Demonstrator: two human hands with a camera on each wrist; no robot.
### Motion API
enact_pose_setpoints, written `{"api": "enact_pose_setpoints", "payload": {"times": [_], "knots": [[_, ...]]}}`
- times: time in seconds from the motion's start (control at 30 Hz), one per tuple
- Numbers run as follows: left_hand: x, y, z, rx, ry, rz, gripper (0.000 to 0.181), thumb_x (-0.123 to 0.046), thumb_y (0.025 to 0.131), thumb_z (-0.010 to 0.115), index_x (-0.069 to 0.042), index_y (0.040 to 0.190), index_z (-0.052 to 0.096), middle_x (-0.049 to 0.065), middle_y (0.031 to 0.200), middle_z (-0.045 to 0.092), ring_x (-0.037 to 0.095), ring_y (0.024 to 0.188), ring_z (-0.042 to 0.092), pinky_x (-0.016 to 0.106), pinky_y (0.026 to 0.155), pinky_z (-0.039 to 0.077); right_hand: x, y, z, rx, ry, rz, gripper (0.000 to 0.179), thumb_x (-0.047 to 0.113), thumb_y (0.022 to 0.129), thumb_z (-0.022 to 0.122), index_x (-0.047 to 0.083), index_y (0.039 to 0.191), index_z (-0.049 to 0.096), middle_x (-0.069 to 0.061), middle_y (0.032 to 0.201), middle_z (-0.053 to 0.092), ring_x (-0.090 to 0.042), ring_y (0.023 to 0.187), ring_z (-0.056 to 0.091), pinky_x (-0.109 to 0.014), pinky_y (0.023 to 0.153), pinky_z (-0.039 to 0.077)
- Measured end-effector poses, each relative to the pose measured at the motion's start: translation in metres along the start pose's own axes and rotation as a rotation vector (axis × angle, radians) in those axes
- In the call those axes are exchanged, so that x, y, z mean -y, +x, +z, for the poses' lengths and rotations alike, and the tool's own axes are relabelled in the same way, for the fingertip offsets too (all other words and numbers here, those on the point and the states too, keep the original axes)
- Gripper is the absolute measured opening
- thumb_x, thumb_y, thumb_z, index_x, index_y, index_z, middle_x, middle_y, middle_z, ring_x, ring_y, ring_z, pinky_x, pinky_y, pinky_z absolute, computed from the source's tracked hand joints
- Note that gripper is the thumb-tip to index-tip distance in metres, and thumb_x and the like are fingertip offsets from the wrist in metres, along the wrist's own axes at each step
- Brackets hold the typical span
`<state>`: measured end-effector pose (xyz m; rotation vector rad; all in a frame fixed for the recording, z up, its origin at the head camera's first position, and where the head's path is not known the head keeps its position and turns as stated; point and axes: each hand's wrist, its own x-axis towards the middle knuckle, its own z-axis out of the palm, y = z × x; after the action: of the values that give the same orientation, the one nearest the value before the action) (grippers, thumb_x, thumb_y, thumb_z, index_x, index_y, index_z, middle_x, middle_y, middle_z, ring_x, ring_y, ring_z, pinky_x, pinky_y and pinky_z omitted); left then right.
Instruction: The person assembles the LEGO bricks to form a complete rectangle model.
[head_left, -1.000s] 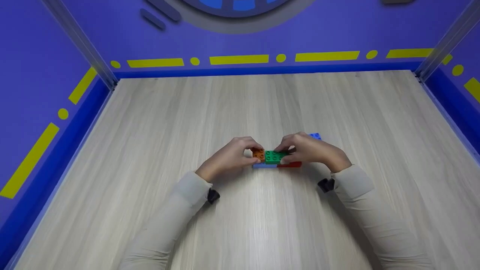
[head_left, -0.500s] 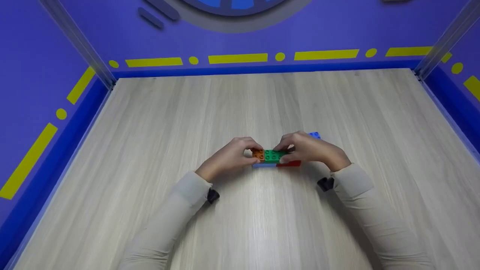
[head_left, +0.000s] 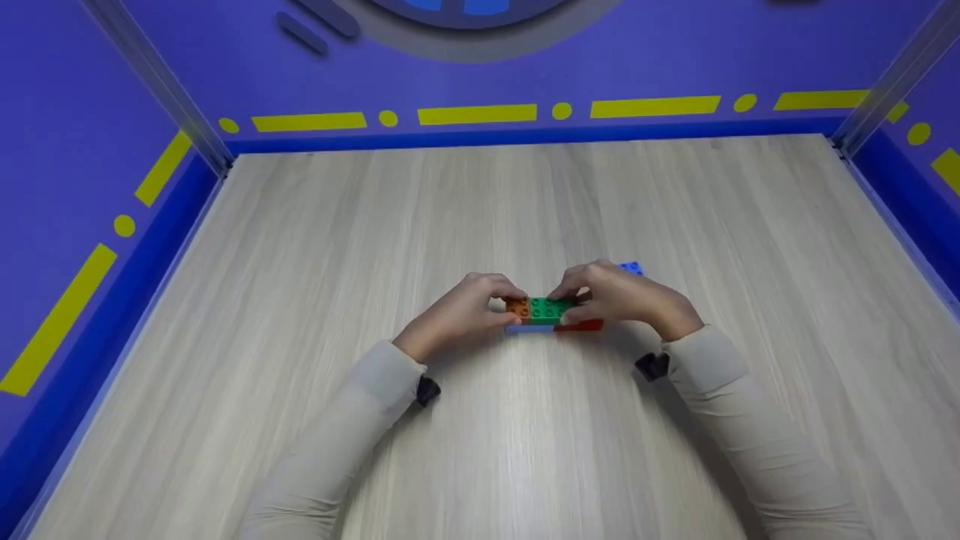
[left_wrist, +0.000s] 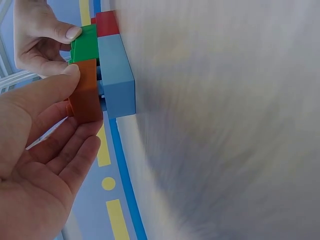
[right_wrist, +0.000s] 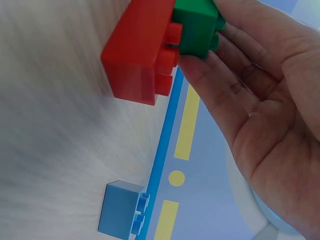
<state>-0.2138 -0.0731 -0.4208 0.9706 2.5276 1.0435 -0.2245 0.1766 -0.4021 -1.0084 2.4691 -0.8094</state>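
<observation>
Pinching orange brick point(head_left: 517, 310) with left hand point(head_left: 466, 309), green brick point(head_left: 546, 310) with right hand point(head_left: 619, 295), same as before; angled inward, short of tabletop point(head_left: 420, 217)'s far edge.

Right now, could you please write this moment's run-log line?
left hand: pinches orange brick; right hand: pinches green brick; beneath: blue brick, red brick; studs visible under orange brick; apart: second blue brick

You can read no text, label, brand, number or sign in any of your three views.
</observation>
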Motion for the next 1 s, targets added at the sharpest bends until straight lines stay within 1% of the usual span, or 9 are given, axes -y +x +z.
{"api": "enact_pose_setpoints", "payload": {"times": [0.27,0.5,0.6,0.73,1.0], "knots": [[-0.0002,0.0011,-0.0002,-0.005,-0.007,-0.023,0.035,-0.012,0.085,0.073,-0.003,0.118,0.068,0.009,0.112,0.069,0.02,0.106,0.063,0.038,0.092,0.051,-0.0007,-0.0002,-0.0002,-0.003,0.007,-0.004,0.03,0.011,0.083,0.075,0.005,0.112,0.072,-0.008,0.103,0.069,-0.023,0.099,0.066,-0.036,0.084,0.056],[0.0023,0.0004,0.0005,-0.015,-0.009,-0.022,0.036,-0.013,0.084,0.074,-0.004,0.118,0.069,0.009,0.112,0.07,0.02,0.105,0.064,0.035,0.092,0.051,-0.0014,0.0,0.0,-0.007,0.009,-0.01,0.03,0.011,0.083,0.074,0.004,0.112,0.072,-0.008,0.103,0.069,-0.023,0.099,0.066,-0.036,0.084,0.056],[0.0031,-0.0008,0.0009,-0.021,-0.014,-0.038,0.036,-0.014,0.084,0.074,-0.005,0.118,0.069,0.008,0.111,0.07,0.018,0.105,0.064,0.034,0.091,0.052,-0.0005,0.0006,0.0002,-0.007,0.004,-0.005,0.03,0.011,0.083,0.075,0.004,0.112,0.072,-0.008,0.103,0.069,-0.023,0.099,0.066,-0.036,0.084,0.056],[0.0022,-0.0011,0.0011,-0.026,-0.024,-0.077,0.035,-0.014,0.084,0.074,-0.006,0.117,0.069,0.005,0.11,0.07,0.016,0.103,0.063,0.032,0.089,0.052,0.0003,0.0009,0.0006,-0.009,-0.004,0.002,0.03,0.011,0.083,0.075,0.005,0.112,0.072,-0.007,0.103,0.069,-0.023,0.099,0.066,-0.036,0.083,0.056],[-0.0016,0.0017,-0.0008,-0.013,-0.001,-0.124,0.036,-0.016,0.081,0.077,-0.009,0.116,0.07,0.004,0.109,0.071,0.018,0.103,0.063,0.03,0.089,0.051,-0.0007,0.0021,0.0012,-0.014,-0.007,-0.01,0.03,0.01,0.082,0.075,0.005,0.111,0.072,-0.008,0.103,0.069,-0.024,0.099,0.066,-0.038,0.084,0.056]]}}
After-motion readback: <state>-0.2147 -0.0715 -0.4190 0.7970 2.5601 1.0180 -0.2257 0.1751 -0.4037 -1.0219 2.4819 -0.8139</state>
